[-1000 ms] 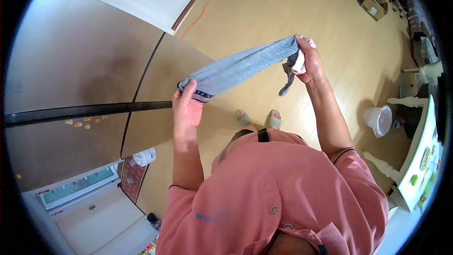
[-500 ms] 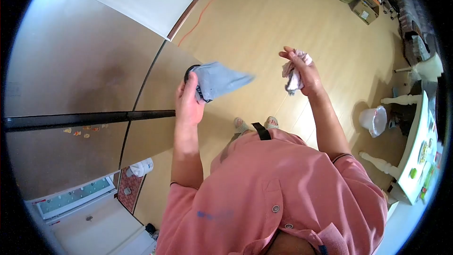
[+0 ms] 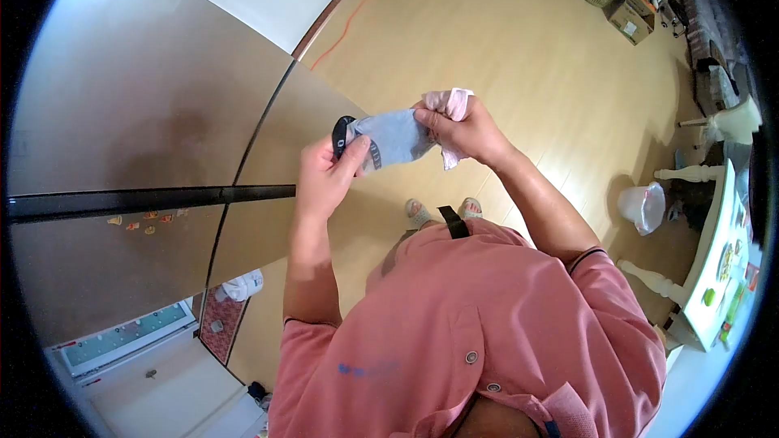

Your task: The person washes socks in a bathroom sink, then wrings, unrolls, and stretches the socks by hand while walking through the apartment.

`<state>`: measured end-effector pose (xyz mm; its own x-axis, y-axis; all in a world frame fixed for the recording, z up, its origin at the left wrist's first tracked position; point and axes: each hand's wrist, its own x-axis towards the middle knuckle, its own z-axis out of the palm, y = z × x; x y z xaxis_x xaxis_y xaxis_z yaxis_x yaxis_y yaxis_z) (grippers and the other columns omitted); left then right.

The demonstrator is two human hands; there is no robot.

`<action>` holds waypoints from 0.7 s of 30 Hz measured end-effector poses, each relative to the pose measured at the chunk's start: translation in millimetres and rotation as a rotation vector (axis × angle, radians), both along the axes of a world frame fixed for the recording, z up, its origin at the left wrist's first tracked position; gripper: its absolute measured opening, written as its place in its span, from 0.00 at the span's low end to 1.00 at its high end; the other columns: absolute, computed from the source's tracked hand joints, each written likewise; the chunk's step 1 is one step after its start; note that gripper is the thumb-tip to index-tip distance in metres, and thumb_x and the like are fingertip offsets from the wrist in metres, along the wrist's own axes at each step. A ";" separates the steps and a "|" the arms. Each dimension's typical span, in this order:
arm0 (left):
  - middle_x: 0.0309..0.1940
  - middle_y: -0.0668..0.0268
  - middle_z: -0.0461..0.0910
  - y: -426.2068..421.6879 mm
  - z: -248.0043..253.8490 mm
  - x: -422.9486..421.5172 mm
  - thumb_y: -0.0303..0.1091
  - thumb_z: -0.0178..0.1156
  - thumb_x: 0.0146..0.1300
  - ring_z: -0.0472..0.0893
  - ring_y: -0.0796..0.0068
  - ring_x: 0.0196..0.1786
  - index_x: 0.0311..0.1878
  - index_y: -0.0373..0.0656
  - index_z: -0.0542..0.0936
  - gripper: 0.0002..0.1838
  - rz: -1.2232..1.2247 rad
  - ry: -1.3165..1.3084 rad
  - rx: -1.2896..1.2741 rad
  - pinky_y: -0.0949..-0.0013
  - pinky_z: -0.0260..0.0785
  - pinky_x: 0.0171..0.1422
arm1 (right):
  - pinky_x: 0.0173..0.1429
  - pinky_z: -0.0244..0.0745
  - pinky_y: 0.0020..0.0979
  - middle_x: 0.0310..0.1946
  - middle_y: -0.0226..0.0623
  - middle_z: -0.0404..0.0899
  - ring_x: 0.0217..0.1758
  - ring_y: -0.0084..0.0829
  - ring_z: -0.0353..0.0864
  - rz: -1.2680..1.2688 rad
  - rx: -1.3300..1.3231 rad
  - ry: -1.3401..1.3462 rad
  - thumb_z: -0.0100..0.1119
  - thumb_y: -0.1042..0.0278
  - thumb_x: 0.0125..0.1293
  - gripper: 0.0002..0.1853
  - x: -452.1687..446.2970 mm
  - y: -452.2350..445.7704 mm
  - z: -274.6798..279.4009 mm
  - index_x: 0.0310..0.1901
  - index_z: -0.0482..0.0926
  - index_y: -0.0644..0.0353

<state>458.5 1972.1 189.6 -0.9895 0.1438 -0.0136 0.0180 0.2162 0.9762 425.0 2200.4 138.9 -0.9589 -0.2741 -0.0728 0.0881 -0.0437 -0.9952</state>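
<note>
The grey-blue cloth (image 3: pixel 393 136) hung between my hands, to the right of the refrigerator (image 3: pixel 146 105), its black lettered band (image 3: pixel 342 136) at the end nearer that refrigerator. Its middle sagged without support, so I judged that a loosened pinch at either end could have dropped it. The pinkish-white cloth (image 3: pixel 448 102), bunched in the same grip, crowded my fingers; it might have slid free or snagged in the grey-blue fabric, and a hard pull could have tugged the band crooked.

My left hand (image 3: pixel 322 177), the one closer to the refrigerator, clasped the banded end with the thumb on top. My right hand (image 3: pixel 472 134), farther from it, gripped the other end plus the bunched cloth, thumb pointing inward. I couldn't tell how the fingers curled underneath. Both forearms reached forward, converging from either side of my chest.
</note>
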 end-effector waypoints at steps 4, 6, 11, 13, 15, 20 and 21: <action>0.37 0.70 0.77 -5.7 -5.6 -0.1 0.35 0.60 0.69 0.75 0.83 0.35 0.36 0.35 0.81 0.12 0.119 0.199 -0.030 0.76 0.66 0.39 | 0.34 0.74 0.25 0.29 0.28 0.79 0.30 0.19 0.76 -0.048 -0.142 -0.107 0.62 0.64 0.68 0.10 -3.1 0.4 0.4 0.42 0.80 0.64; 0.52 0.66 0.75 -10.7 -11.5 -0.8 0.38 0.60 0.69 0.76 0.81 0.46 0.39 0.33 0.83 0.15 0.195 0.195 -0.046 0.74 0.68 0.51 | 0.34 0.74 0.26 0.29 0.29 0.79 0.29 0.21 0.77 -0.019 -0.203 -0.125 0.61 0.65 0.68 0.09 -2.1 1.3 4.6 0.41 0.79 0.63; 0.50 0.66 0.78 0.0 -10.8 -7.2 0.31 0.59 0.69 0.77 0.79 0.47 0.40 0.35 0.83 0.09 0.210 0.339 0.111 0.74 0.69 0.53 | 0.33 0.76 0.25 0.28 0.30 0.79 0.28 0.22 0.79 -0.030 -0.342 -0.239 0.61 0.66 0.67 0.08 -2.5 7.1 7.9 0.40 0.78 0.62; 0.47 0.67 0.79 0.9 -19.1 -8.2 0.28 0.58 0.69 0.77 0.79 0.47 0.41 0.36 0.82 0.06 0.174 0.242 0.228 0.74 0.69 0.53 | 0.34 0.76 0.26 0.29 0.30 0.80 0.30 0.22 0.79 -0.064 -0.376 -0.276 0.61 0.64 0.67 0.09 -2.7 6.9 5.2 0.40 0.79 0.62; 0.40 0.68 0.81 2.8 -23.3 -12.2 0.25 0.59 0.68 0.78 0.79 0.43 0.43 0.36 0.82 0.05 0.220 0.232 0.223 0.75 0.69 0.51 | 0.34 0.76 0.27 0.29 0.30 0.81 0.30 0.22 0.79 -0.097 -0.418 -0.318 0.62 0.64 0.67 0.09 -3.7 7.7 6.0 0.40 0.80 0.61; 0.34 0.66 0.82 6.5 -30.9 -16.2 0.21 0.63 0.62 0.79 0.82 0.35 0.39 0.35 0.81 0.03 0.415 0.107 0.427 0.79 0.70 0.41 | 0.29 0.76 0.26 0.26 0.28 0.79 0.25 0.21 0.79 -0.198 -0.494 -0.379 0.63 0.64 0.66 0.09 -2.7 6.1 8.0 0.37 0.79 0.61; 0.34 0.66 0.82 6.7 -31.0 -16.0 0.21 0.64 0.61 0.79 0.83 0.33 0.38 0.35 0.81 0.03 0.426 0.107 0.469 0.79 0.71 0.39 | 0.28 0.75 0.24 0.25 0.26 0.78 0.24 0.19 0.78 -0.229 -0.494 -0.396 0.63 0.65 0.65 0.08 -1.6 4.8 8.9 0.37 0.79 0.60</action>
<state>442.5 1978.8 158.6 -0.9536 -0.2954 0.0575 0.1274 -0.2231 0.9664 423.4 2205.1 147.9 -0.9234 -0.1586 -0.3495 0.3769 -0.5464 -0.7479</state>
